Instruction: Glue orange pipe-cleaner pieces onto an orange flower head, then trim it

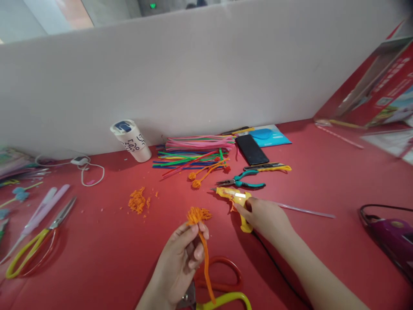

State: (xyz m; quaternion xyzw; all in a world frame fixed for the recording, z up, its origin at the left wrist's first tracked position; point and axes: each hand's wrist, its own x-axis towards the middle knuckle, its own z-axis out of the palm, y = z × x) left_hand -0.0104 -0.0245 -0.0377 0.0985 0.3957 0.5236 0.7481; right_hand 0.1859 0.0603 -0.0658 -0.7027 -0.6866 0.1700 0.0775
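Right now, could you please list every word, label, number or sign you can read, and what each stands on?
None can be read clearly.
White tumbler: dark lettering, too distorted to read.
Red box: white characters, blurred.
Light-blue packet: any print is too small.
Green sign: blurred.

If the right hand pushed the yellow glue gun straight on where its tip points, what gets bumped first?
Probably the nearer of the two small orange balls, left of the glue gun. Depth is unclear: if the right hand holds it raised, it might pass over.
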